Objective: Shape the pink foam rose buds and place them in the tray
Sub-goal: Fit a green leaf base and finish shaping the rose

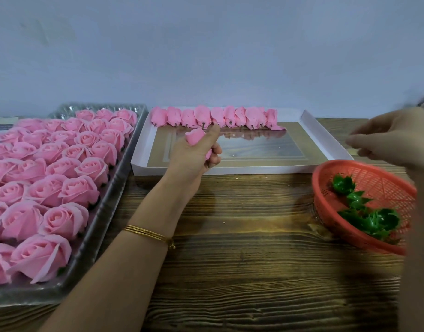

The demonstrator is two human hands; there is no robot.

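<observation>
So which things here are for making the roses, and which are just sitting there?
For the job:
the rose bud held in the left hand
the row of shaped buds
the white tray
the clear tray of pink roses

Just lying about:
the red basket
the green leaf pieces in it

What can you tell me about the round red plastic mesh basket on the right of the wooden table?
The round red plastic mesh basket has slotted walls and a solid rim. It rests on the wooden table, close beside the white cardboard tray. Several green plastic leaf-shaped pieces lie inside. The blurred right hand hovers above without touching; the arm hides its right edge.
</observation>
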